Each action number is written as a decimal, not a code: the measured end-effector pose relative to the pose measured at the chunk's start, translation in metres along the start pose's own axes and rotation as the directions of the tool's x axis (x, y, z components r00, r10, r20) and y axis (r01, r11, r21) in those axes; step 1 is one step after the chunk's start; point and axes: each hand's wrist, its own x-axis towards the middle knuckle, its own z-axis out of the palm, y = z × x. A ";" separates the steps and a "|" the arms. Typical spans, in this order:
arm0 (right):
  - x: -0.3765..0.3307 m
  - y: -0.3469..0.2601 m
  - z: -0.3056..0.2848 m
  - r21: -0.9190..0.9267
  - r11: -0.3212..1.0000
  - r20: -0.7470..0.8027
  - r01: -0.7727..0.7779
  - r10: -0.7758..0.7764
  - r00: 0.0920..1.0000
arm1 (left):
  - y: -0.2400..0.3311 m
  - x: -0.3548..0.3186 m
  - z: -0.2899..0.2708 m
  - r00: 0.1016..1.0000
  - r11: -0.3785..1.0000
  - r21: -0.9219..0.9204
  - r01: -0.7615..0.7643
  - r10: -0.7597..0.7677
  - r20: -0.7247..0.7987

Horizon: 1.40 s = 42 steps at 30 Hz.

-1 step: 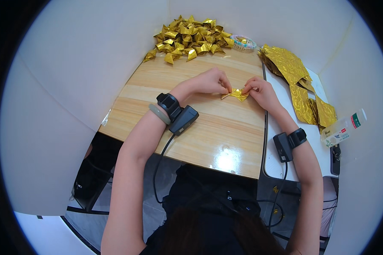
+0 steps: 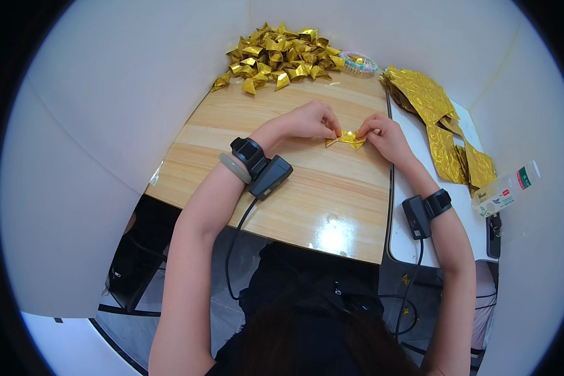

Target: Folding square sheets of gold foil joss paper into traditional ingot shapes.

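Apparently to steady both ends, left fingers [image 2: 333, 124] and right fingers [image 2: 368, 125] pinch the folded gold paper [image 2: 348, 138] between them.

We see a label on the clear plastic bottle [image 2: 506, 190], with green and red patches; its small print is unreadable to us.

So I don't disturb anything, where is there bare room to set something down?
On the pale wooden tabletop, bare patches lie between the pinched gold paper piece and the near edge, and between the left hand and the heap of folded gold pieces. Crowded: the far end, and the white side table, with patterned gold sheets and a clear plastic bottle.
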 end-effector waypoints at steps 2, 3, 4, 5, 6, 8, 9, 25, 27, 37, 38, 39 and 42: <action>0.002 -0.002 0.003 -0.028 0.996 -0.083 -0.082 0.079 0.993 | -0.004 -0.001 -0.001 1.000 1.000 0.025 -0.002 0.003 -0.010; 0.003 -0.003 0.004 -0.027 0.997 -0.082 -0.079 0.076 0.994 | -0.006 -0.001 -0.001 1.000 0.999 0.049 -0.007 0.008 -0.018; 0.003 -0.004 0.004 0.151 0.976 -0.072 -0.155 0.167 0.983 | -0.008 -0.001 0.000 1.000 0.999 0.047 -0.006 0.007 -0.019; 0.004 -0.005 0.005 0.322 0.919 -0.047 -0.225 0.253 0.966 | -0.009 0.000 0.001 0.998 0.996 0.075 -0.039 0.043 -0.041; 0.004 -0.006 0.007 0.322 0.920 -0.045 -0.225 0.252 0.967 | -0.011 0.000 0.002 0.995 0.992 0.104 -0.071 0.078 -0.063; 0.003 -0.013 0.013 0.306 0.944 -0.059 -0.123 0.148 0.987 | -0.008 0.000 0.001 0.999 0.995 0.095 -0.017 0.021 -0.038; 0.002 -0.017 0.013 0.306 0.944 -0.057 -0.124 0.148 0.987 | -0.006 0.000 0.000 0.999 0.995 0.090 0.036 -0.035 -0.013; -0.003 -0.032 0.010 -0.135 0.987 -0.001 0.091 -0.092 0.996 | 0.013 -0.001 0.002 0.975 0.974 0.068 0.218 -0.214 -0.063; -0.004 -0.031 0.009 -0.190 0.975 0.012 0.114 -0.114 0.993 | 0.017 -0.001 0.002 0.968 0.969 0.047 0.242 -0.238 -0.073; 0.001 -0.017 0.019 0.038 0.999 -0.047 -0.025 0.027 0.999 | 0.000 -0.001 0.001 0.988 0.994 0.053 0.097 -0.090 -0.123; 0.001 -0.014 0.021 0.084 0.995 -0.128 -0.053 0.063 0.990 | 0.001 0.000 0.003 0.991 0.994 0.029 0.105 -0.102 -0.083; 0.002 -0.008 0.022 0.082 0.995 -0.129 -0.053 0.064 0.990 | 0.002 0.001 0.003 0.993 0.994 0.005 0.112 -0.112 -0.042; 0.002 -0.002 0.017 -0.390 0.884 -0.135 0.257 -0.331 0.934 | 0.002 0.002 0.003 0.993 0.986 -0.122 0.110 -0.113 -0.021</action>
